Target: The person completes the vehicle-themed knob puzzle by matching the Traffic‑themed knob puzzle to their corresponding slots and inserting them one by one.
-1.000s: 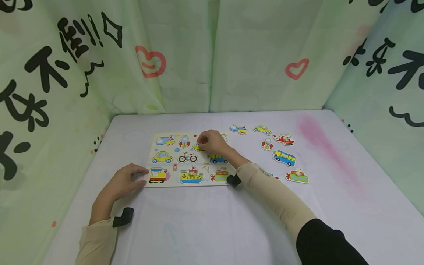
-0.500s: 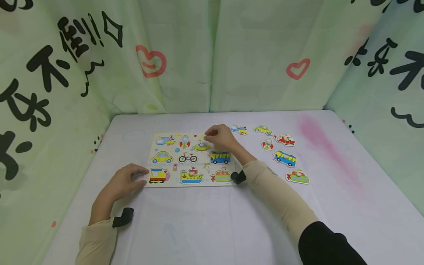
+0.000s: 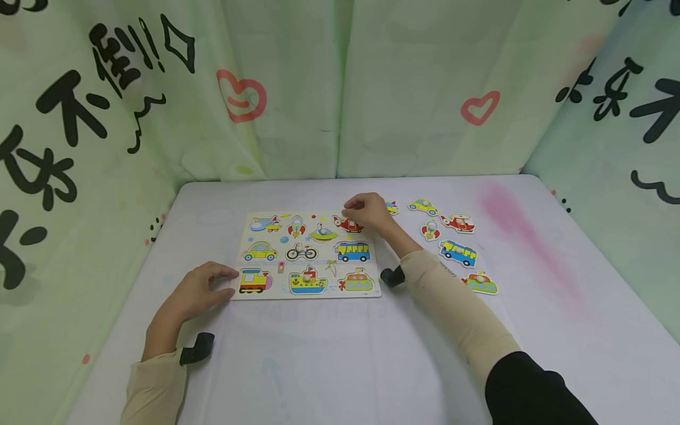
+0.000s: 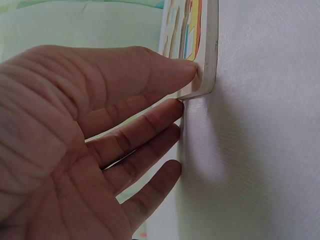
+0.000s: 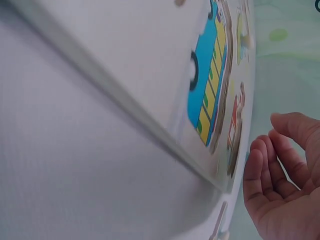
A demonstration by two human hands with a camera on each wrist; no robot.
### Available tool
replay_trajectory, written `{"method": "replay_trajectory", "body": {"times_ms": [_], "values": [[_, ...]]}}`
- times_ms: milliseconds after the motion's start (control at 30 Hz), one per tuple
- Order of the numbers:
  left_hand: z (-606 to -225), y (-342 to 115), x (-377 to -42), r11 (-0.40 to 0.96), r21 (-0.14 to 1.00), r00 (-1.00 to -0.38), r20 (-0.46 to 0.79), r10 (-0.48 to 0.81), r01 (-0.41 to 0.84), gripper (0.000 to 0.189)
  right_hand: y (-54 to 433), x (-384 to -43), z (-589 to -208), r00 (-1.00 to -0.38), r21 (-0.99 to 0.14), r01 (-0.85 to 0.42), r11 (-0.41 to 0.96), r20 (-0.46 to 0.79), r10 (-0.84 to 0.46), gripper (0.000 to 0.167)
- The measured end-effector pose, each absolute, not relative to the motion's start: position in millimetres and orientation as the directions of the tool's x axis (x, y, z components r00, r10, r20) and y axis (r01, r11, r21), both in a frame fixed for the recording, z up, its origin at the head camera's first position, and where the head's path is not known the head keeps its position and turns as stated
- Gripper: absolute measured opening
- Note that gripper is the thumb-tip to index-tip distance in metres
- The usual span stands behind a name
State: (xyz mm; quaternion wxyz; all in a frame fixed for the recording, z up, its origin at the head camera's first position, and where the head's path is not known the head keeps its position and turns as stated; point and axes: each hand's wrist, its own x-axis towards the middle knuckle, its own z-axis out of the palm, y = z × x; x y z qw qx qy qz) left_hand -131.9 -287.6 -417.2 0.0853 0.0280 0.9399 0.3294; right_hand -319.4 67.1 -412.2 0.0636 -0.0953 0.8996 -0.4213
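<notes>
Right hand [image 3: 369, 211] farther from saucer [image 3: 323, 234]

Soft, even light fills the head view, leaving a faint shadow on the bench [image 3: 297, 354] beside the right sleeve [image 3: 462, 313]. The 2 wrist views look dimmer and greyer; in the right, the puzzle board [image 5: 142, 65] blurs nearest the lens.

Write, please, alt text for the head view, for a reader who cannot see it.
A person's left hand touches the near left corner of a vehicle puzzle board while the right hand is at its far right corner. Loose vehicle pieces lie to the right on a white table.
</notes>
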Motion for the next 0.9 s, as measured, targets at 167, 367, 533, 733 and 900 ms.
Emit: {"method": "replay_trajectory", "body": {"times_ms": [167, 367, 533, 733, 900], "values": [[-416, -288, -132, 0.782, 0.624, -0.985, -0.132, 0.114, 0.007, 0.037, 77, -325, -407, -0.986, -0.774, -0.101, 0.625, -0.007, -0.168, 0.025], [-416, -289, -132, 0.779, 0.627, -0.985, -0.127, 0.116, 0.011, 0.037, 92, -332, -403, -0.994, -0.773, -0.104, 0.626, 0.055, -0.098, 0.025], [-416, -289, -132, 0.777, 0.629, -0.985, -0.136, 0.106, -0.003, 0.036, 102, -335, -405, -0.997, -0.757, -0.078, 0.649, 0.062, -0.047, 0.025], [-416, -288, -132, 0.778, 0.628, -0.984, -0.148, 0.100, -0.016, 0.037, 113, -338, -411, -0.998, -0.752, -0.049, 0.658, 0.068, 0.004, 0.024], [-418, -288, -132, 0.774, 0.633, -0.984, -0.145, 0.107, -0.010, 0.037, 121, -340, -413, -0.998, -0.750, -0.022, 0.661, 0.061, 0.036, 0.025]]}}
